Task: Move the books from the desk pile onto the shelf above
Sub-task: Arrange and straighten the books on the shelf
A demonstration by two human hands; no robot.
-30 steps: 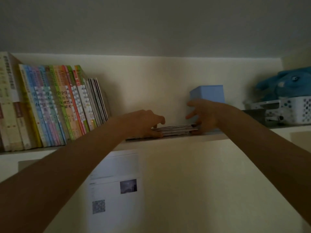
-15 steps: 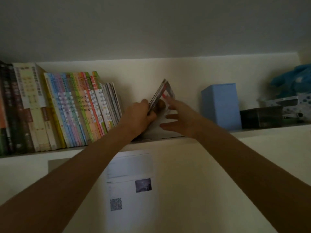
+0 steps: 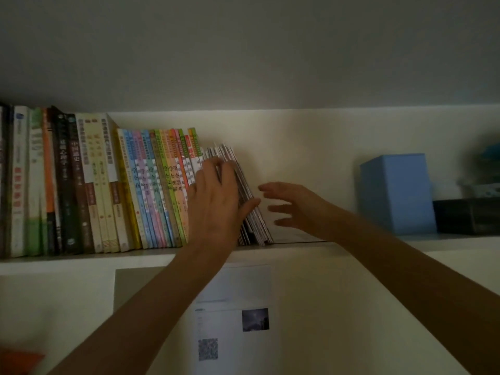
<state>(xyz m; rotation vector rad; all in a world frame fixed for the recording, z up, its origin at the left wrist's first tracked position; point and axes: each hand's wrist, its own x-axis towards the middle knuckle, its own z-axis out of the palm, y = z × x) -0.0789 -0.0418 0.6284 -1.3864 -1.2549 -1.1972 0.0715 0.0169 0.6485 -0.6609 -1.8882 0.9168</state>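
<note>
- Left hand [image 3: 216, 201], fingers straight, presses flat against thin books [image 3: 251, 201] leaning on the shelf [image 3: 81, 259].
- Right hand [image 3: 295, 205] hovers just beside them, fingers spread, holding nothing.

Thin books [image 3: 251, 209] on shelf [image 3: 81, 259], box [image 3: 396, 193] right.
</note>
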